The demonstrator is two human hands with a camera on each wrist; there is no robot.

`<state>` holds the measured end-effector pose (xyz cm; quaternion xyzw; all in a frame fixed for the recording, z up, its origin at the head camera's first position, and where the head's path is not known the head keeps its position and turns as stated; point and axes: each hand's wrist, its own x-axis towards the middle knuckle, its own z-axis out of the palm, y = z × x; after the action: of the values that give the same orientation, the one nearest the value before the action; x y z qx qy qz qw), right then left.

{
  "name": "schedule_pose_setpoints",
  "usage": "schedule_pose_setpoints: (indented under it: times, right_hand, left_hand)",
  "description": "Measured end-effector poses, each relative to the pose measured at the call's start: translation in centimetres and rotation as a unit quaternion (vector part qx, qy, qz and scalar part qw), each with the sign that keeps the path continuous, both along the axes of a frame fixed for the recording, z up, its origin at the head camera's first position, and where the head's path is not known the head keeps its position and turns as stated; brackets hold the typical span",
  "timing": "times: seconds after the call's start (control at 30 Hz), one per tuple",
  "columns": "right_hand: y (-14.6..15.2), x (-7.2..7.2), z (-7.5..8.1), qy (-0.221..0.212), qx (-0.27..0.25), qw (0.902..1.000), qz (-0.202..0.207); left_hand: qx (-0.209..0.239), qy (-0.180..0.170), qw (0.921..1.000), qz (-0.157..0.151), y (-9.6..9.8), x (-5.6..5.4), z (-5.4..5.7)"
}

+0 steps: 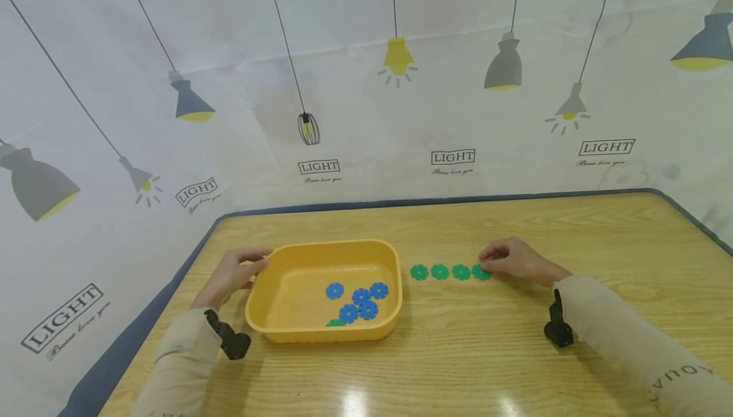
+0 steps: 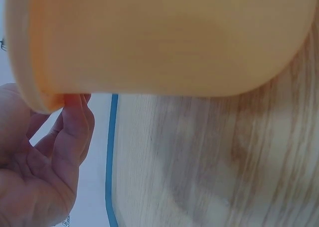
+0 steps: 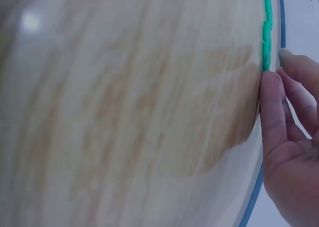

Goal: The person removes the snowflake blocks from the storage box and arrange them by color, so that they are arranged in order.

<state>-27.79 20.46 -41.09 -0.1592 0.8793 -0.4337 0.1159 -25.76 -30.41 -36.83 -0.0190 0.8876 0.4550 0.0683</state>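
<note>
A yellow plastic basin (image 1: 323,334) stands left of the middle of the table. My left hand (image 1: 231,274) grips its left rim; in the left wrist view the fingers (image 2: 72,132) reach under the lip. Several blue notched discs (image 1: 335,290) lie inside, mostly toward the right, with part of a green one (image 1: 335,323) showing by the near wall. To the right of the basin, several green notched discs (image 1: 439,272) lie flat in a row. My right hand (image 1: 518,261) is at the row's right end, a fingertip touching the last green disc (image 1: 480,272) and partly covering it.
The wooden table (image 1: 458,366) ends at a dark blue edge strip (image 1: 446,200) along the wall. Behind it rises a white wall covering (image 1: 372,130) printed with lamps. A black camera mount sits on each wrist, over beige sleeves (image 1: 630,328).
</note>
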Motion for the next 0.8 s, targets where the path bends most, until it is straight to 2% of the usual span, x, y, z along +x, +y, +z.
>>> schedule_pose_setpoints:
  times: [0.17, 0.37, 0.57, 0.8]
  right_hand:
    - [0.2, -0.2, 0.8, -0.011, -0.003, 0.9997, -0.02]
    - [-0.4, -0.7, 2.5, -0.028, -0.061, 0.9976, -0.018]
    - [-3.0, -0.7, 4.2, -0.026, -0.08, 0.9964, 0.012]
    - [-7.7, 0.2, 4.9, -0.032, -0.088, 0.9929, 0.073]
  left_hand:
    - [0.004, 0.001, 1.0, -0.001, 0.1, 0.0, 0.2]
    - [-0.001, -0.002, 1.0, -0.003, -0.1, -0.1, 0.2]
    - [-0.003, 0.004, 1.0, -0.007, -0.3, -0.2, 0.0]
    - [-0.005, 0.0, 1.0, 0.001, -0.2, -0.2, -0.2]
